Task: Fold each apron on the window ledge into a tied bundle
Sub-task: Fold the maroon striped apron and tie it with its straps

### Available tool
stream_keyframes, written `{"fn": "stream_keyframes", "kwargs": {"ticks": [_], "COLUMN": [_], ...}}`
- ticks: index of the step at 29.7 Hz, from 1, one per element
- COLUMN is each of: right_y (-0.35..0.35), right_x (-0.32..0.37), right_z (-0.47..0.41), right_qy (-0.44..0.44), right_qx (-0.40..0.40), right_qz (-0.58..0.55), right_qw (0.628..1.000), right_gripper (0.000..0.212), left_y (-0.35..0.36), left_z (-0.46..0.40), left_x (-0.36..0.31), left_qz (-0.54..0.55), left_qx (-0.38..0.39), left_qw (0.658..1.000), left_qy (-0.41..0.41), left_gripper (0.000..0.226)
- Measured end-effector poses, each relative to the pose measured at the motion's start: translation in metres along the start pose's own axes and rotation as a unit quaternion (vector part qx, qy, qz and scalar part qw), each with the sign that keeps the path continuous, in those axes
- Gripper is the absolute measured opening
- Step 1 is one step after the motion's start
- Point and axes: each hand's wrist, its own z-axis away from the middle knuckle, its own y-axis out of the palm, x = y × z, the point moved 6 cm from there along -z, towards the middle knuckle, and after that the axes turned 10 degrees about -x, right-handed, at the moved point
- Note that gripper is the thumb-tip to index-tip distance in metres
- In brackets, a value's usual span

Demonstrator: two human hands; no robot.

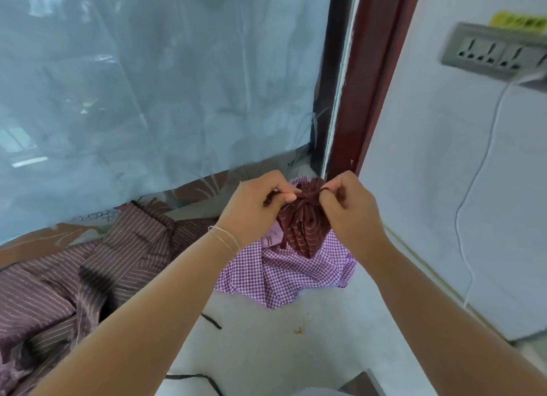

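Observation:
A maroon striped apron (305, 226) is gathered into a tight bundle, held upright just above a purple checked apron (284, 274). My left hand (254, 209) pinches a dark tie end at the bundle's top left. My right hand (349, 209) pinches the other tie end at the top right. The two ties meet in a knot at the top of the bundle. The checked apron lies crumpled on the grey ledge (266, 351) below. Several brown striped aprons (88, 265) lie in a loose heap at the left.
A window (162, 84) covered by a translucent sheet stands behind the ledge, with a dark red frame (364, 99) at its right. A socket panel (491, 52) and a white cable (473, 188) are on the right wall. A loose black strap (211, 321) lies on the ledge.

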Motion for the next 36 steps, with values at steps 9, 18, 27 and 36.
{"fn": "stream_keyframes", "kwargs": {"ticks": [9,18,27,36], "right_y": [-0.091,-0.167,-0.222,-0.235], "right_x": [-0.014,-0.007,0.009,0.022], "right_z": [-0.033,-0.072,-0.124,-0.201], "right_qy": [0.044,0.003,0.048,0.098], "right_qx": [-0.110,-0.055,-0.159,-0.062], "right_qz": [-0.023,0.098,-0.068,-0.124], "right_qw": [0.993,0.994,0.984,0.986], "right_gripper": [0.016,0.018,0.016,0.025], "left_y": [0.063,0.101,0.130,0.131], "left_z": [-0.078,-0.140,-0.177,-0.222], "left_x": [-0.063,-0.128,-0.174,-0.215], "left_qz": [0.150,0.270,0.451,0.366], "left_qx": [0.088,0.057,0.165,0.057], "left_qw": [0.985,0.961,0.868,0.928], "left_qy": [-0.003,-0.020,-0.126,0.036], "left_gripper": [0.008,0.013,0.058,0.065]}}
